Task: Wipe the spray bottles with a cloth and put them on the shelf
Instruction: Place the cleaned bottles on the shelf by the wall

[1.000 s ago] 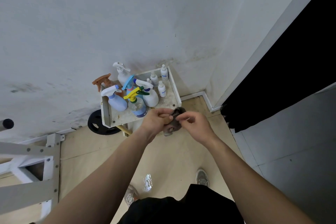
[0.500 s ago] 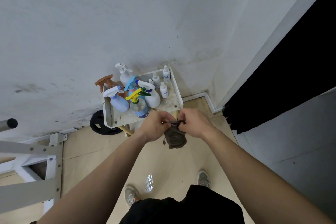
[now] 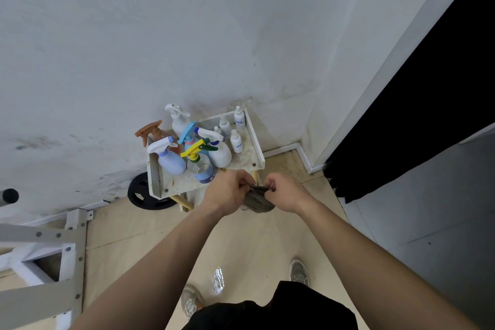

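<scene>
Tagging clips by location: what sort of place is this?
Probably a gym storage corner: a black round weight plate, a grey bolted metal rack frame at left, plastic spray bottles on a white tray shelf.

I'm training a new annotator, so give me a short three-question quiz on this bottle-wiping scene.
1. True or false: the left hand and the right hand both hold the grey cloth.
2. The spray bottle nearest the hands has a trigger coloured: A) orange B) yellow C) white.
3. Fill in: the black round thing on the floor left of the shelf is a ____ plate.
Key: 1 true; 2 B; 3 weight.
</scene>
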The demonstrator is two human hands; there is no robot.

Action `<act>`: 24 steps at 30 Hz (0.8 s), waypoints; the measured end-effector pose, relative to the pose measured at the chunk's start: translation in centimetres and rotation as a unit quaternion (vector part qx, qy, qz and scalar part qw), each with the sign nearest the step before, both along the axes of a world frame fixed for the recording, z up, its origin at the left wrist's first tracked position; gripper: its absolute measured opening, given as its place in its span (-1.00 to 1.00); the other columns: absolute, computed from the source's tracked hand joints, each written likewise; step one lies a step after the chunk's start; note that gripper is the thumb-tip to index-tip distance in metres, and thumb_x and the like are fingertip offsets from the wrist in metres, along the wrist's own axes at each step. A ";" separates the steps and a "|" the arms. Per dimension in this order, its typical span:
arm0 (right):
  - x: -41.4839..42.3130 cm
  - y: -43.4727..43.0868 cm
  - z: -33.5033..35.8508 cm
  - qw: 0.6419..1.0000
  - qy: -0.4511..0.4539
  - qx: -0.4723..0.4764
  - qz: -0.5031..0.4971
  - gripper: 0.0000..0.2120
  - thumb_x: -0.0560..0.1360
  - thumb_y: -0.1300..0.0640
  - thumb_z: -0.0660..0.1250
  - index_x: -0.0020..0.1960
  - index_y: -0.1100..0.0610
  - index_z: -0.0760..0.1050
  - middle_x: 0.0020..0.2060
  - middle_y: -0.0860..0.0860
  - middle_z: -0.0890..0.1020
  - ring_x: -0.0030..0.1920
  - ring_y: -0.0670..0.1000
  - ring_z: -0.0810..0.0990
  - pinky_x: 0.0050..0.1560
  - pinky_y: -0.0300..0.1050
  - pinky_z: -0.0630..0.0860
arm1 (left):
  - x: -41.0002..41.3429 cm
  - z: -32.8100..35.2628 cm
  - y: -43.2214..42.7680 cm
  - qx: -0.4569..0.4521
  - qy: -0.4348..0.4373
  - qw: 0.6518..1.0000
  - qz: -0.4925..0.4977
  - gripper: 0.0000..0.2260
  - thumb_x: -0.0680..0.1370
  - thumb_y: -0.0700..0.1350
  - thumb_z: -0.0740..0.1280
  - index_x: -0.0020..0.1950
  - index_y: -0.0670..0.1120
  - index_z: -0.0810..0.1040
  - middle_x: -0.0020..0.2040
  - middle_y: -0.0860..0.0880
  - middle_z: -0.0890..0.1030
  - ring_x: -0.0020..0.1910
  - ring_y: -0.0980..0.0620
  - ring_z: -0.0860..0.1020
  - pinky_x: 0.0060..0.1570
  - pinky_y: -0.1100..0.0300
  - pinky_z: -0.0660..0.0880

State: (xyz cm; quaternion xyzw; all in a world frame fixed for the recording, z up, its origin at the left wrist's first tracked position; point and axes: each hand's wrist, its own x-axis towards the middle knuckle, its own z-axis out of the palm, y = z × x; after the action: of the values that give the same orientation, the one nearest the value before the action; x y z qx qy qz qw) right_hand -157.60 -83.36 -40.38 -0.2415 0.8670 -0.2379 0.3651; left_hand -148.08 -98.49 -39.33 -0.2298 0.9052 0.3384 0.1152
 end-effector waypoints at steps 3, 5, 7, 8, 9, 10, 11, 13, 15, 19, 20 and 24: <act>0.0 -0.1 0.1 0.996 0.056 0.061 0.021 -0.89 0.43 0.22 0.29 -0.14 0.02 0.51 -0.13 -0.02 0.59 -0.11 0.08 0.58 -0.22 -0.07 0.49 | 0.1 -0.2 0.9 0.004 0.002 1.000 -0.023 -0.75 0.55 -0.25 0.31 0.08 0.04 0.68 0.02 0.05 0.73 0.05 0.03 0.65 0.06 0.03 0.60; -0.2 0.1 0.2 0.995 0.056 0.080 0.011 -0.87 0.44 0.23 0.33 -0.17 -0.01 0.49 -0.09 -0.02 0.59 -0.10 0.07 0.59 -0.21 -0.09 0.51 | 0.1 -0.3 1.2 0.005 0.005 1.000 -0.028 -0.75 0.55 -0.23 0.32 0.08 0.07 0.67 0.02 0.07 0.73 0.05 0.03 0.65 0.06 0.02 0.61; -0.3 0.3 0.3 0.995 0.031 0.090 -0.021 -0.89 0.44 0.20 0.31 -0.17 0.00 0.50 -0.12 -0.01 0.62 -0.11 0.08 0.62 -0.13 -0.05 0.60 | 0.3 -0.5 1.3 -0.002 0.002 0.999 -0.033 -0.76 0.56 -0.21 0.31 0.09 0.08 0.67 0.03 0.09 0.72 0.06 0.04 0.64 0.07 0.02 0.60; -0.4 0.3 0.3 0.995 0.019 0.094 -0.035 -0.90 0.44 0.18 0.28 -0.15 0.00 0.52 -0.14 0.00 0.63 -0.11 0.09 0.64 -0.10 -0.03 0.64 | 0.4 -0.5 1.4 -0.010 0.000 0.999 -0.033 -0.76 0.57 -0.21 0.30 0.10 0.08 0.66 0.03 0.10 0.72 0.06 0.04 0.64 0.07 0.01 0.60; -0.3 0.3 0.4 0.994 0.005 0.095 -0.046 -0.88 0.43 0.18 0.25 -0.12 0.01 0.53 -0.14 0.00 0.64 -0.12 0.09 0.65 -0.10 0.00 0.67 | 0.4 -0.5 1.4 -0.018 -0.003 0.999 -0.032 -0.75 0.58 -0.20 0.29 0.10 0.09 0.66 0.03 0.10 0.71 0.06 0.04 0.63 0.06 0.00 0.61; -0.3 0.2 0.4 0.994 -0.018 0.092 -0.059 -0.86 0.44 0.19 0.24 -0.11 0.01 0.54 -0.13 0.01 0.63 -0.12 0.09 0.65 -0.14 0.00 0.68 | 0.5 -0.6 1.3 -0.024 -0.005 0.999 -0.029 -0.75 0.58 -0.21 0.28 0.10 0.08 0.65 0.03 0.09 0.71 0.05 0.03 0.63 0.05 -0.01 0.61; -0.2 0.2 0.4 0.993 -0.047 0.082 -0.071 -0.86 0.45 0.20 0.26 -0.10 0.01 0.55 -0.13 0.01 0.62 -0.12 0.08 0.64 -0.20 -0.03 0.68 | 0.5 -0.6 1.3 -0.029 -0.009 0.999 -0.025 -0.75 0.58 -0.21 0.27 0.10 0.07 0.65 0.03 0.08 0.71 0.04 0.03 0.64 0.04 -0.01 0.61; -0.3 0.1 0.5 0.989 -0.104 0.055 -0.093 -0.85 0.49 0.28 0.31 -0.11 0.04 0.56 -0.16 0.04 0.61 -0.16 0.04 0.61 -0.27 -0.08 0.66 | 0.7 -0.6 1.1 -0.038 -0.016 0.999 -0.019 -0.75 0.58 -0.22 0.26 0.10 0.05 0.65 0.01 0.06 0.71 0.01 0.02 0.64 0.02 0.00 0.61; -0.6 0.1 0.8 0.984 -0.147 0.025 -0.094 -0.80 0.49 0.35 0.32 -0.09 0.07 0.58 -0.17 0.08 0.63 -0.21 0.03 0.62 -0.24 -0.10 0.66 | 1.2 -0.6 1.0 -0.048 -0.018 0.999 -0.016 -0.74 0.57 -0.22 0.25 0.09 0.07 0.65 -0.01 0.05 0.71 -0.03 0.02 0.65 -0.02 0.00 0.62; -0.9 0.5 1.6 0.979 -0.181 -0.006 -0.089 -0.72 0.48 0.42 0.29 -0.04 0.07 0.59 -0.07 0.09 0.68 -0.11 0.04 0.69 -0.30 -0.20 0.60 | 1.9 -1.2 0.7 -0.056 -0.014 0.998 -0.023 -0.75 0.59 -0.22 0.25 0.10 0.07 0.64 -0.02 0.03 0.69 -0.06 -0.02 0.64 -0.04 0.01 0.61; -0.9 0.6 1.6 0.981 -0.179 -0.010 -0.078 -0.73 0.48 0.43 0.28 -0.03 0.09 0.58 -0.08 0.09 0.68 -0.13 0.03 0.69 -0.32 -0.20 0.58 | 2.0 -1.2 0.7 -0.050 -0.003 0.998 -0.023 -0.76 0.60 -0.22 0.26 0.10 0.06 0.65 -0.01 0.03 0.70 -0.04 -0.01 0.63 -0.02 0.03 0.59; -0.8 1.4 1.6 0.983 -0.168 -0.072 -0.011 -0.71 0.44 0.48 0.19 -0.08 0.11 0.45 -0.14 0.09 0.59 -0.22 0.01 0.56 -0.35 -0.23 0.48 | 2.3 -0.9 0.1 -0.034 0.025 0.999 -0.012 -0.79 0.62 -0.23 0.27 0.10 0.01 0.65 -0.01 0.05 0.70 -0.04 0.02 0.62 -0.02 0.12 0.55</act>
State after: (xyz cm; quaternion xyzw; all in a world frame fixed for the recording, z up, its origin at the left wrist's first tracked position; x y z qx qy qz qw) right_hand -158.45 -81.97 -38.82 -0.2146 0.7764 -0.3411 0.4846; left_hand -145.78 -98.38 -40.28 -0.2144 0.9214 0.3118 0.0886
